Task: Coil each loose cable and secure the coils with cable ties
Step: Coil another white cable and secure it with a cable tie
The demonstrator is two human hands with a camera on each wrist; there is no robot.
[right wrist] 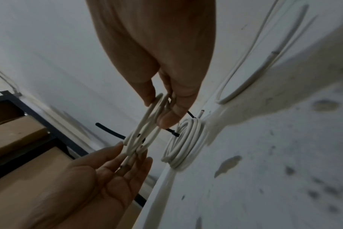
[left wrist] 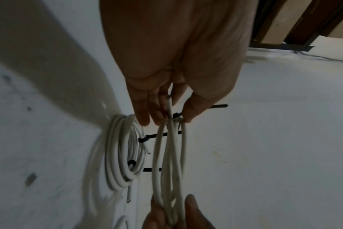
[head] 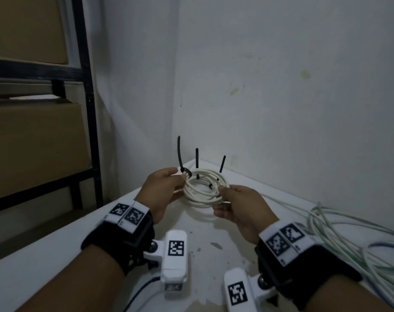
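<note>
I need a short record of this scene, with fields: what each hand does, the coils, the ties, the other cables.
held coil: white cable coil, held above the table
left hand: pinches the coil at its black cable tie
right hand: pinches the coil's opposite side
finished coil: lies on the table, two black ties on it
loose cables: uncoiled, on the table to the right
</note>
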